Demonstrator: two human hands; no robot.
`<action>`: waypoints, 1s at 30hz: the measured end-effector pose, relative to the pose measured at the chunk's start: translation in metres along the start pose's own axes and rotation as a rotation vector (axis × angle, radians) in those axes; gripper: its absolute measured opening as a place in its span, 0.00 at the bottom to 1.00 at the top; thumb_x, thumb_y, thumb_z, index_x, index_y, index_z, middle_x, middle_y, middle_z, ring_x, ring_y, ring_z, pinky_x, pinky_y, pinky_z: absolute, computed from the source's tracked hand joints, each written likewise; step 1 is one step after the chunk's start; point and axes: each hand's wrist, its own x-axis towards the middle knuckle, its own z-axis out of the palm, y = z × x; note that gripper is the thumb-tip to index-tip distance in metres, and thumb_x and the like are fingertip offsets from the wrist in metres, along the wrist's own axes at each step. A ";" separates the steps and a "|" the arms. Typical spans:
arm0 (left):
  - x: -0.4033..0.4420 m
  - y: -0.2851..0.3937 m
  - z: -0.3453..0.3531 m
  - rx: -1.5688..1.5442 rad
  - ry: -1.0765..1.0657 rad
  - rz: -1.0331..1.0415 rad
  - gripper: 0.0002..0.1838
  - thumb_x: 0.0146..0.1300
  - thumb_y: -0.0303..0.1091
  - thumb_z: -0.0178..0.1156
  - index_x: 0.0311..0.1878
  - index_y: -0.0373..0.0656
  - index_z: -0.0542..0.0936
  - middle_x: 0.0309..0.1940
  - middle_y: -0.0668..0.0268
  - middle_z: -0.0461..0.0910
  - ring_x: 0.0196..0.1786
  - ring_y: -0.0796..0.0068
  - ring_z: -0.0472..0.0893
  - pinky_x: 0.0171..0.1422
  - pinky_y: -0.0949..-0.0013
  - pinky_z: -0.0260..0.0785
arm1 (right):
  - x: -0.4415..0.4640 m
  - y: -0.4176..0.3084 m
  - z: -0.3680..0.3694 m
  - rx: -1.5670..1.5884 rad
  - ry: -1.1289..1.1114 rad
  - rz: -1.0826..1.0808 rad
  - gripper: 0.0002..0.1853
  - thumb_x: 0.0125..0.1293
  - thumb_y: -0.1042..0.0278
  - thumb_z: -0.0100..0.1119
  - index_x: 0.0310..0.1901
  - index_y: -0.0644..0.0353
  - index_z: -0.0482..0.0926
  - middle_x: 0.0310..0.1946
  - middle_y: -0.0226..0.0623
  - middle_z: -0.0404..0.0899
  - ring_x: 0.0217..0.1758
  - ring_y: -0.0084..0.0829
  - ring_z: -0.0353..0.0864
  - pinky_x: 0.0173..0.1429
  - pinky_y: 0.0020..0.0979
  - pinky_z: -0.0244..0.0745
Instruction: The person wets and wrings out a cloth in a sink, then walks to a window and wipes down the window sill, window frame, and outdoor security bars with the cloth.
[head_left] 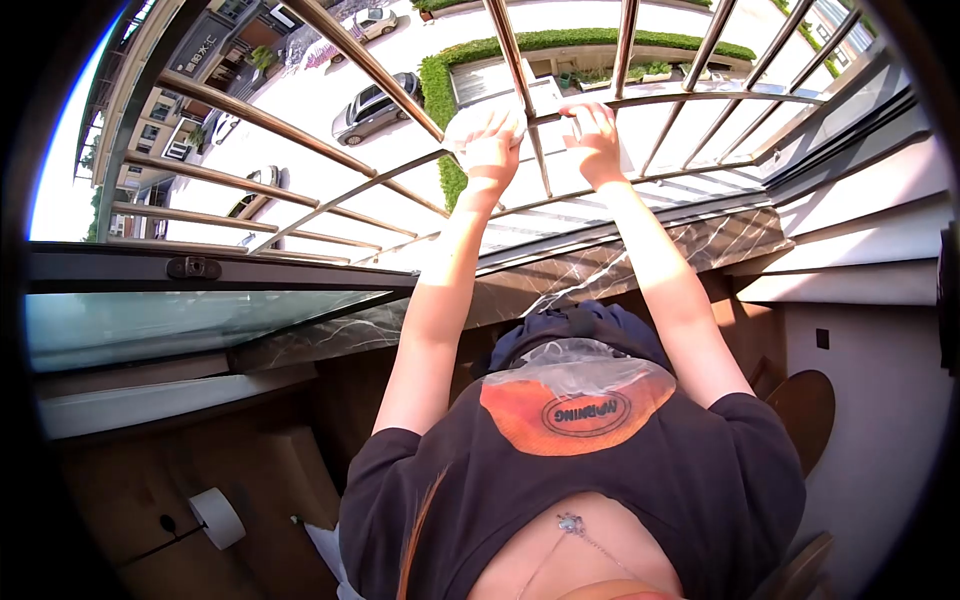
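Observation:
My left hand (493,150) is closed over a crumpled white cloth (460,132) at the shiny metal window bars. The cloth lies between its fingers and the railing. Close by on the right, my right hand (594,150) has its fingers bent over the curved metal crossbar (715,96). Its fingertips are partly hidden behind the bar. Both arms stretch forward over the window sill.
A dark marbled sill (640,255) runs below the bars. At left is a window sash (200,320) with a dark frame. Outside, far below, are parked cars (375,108) and a hedge (600,38). A white lampshade (217,518) stands at lower left.

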 end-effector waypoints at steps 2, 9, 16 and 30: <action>0.009 -0.011 -0.005 -0.051 -0.089 0.046 0.22 0.55 0.36 0.57 0.56 0.52 0.73 0.56 0.63 0.73 0.61 0.63 0.69 0.61 0.54 0.61 | -0.002 0.003 0.005 -0.019 -0.023 0.031 0.11 0.52 0.69 0.58 0.39 0.53 0.78 0.42 0.33 0.74 0.52 0.38 0.68 0.60 0.36 0.62; 0.056 -0.013 -0.041 -0.355 -0.558 -0.236 0.16 0.50 0.39 0.65 0.42 0.45 0.80 0.31 0.61 0.80 0.34 0.68 0.78 0.42 0.66 0.70 | -0.004 0.009 0.014 -0.094 -0.026 0.067 0.10 0.54 0.67 0.55 0.40 0.50 0.78 0.43 0.31 0.74 0.52 0.36 0.68 0.61 0.35 0.61; 0.088 -0.026 -0.038 -0.839 -0.832 -0.355 0.06 0.45 0.23 0.65 0.25 0.41 0.77 0.23 0.74 0.74 0.28 0.84 0.71 0.36 0.77 0.64 | -0.003 0.005 0.010 -0.069 -0.038 0.099 0.11 0.53 0.70 0.55 0.40 0.49 0.78 0.43 0.31 0.75 0.53 0.37 0.67 0.61 0.35 0.61; 0.065 -0.023 -0.012 -0.772 -0.559 -0.416 0.12 0.48 0.27 0.64 0.39 0.40 0.81 0.32 0.68 0.80 0.35 0.78 0.76 0.45 0.74 0.67 | -0.006 0.016 -0.009 0.015 -0.141 -0.064 0.18 0.53 0.72 0.53 0.48 0.50 0.76 0.50 0.34 0.74 0.57 0.39 0.66 0.63 0.37 0.62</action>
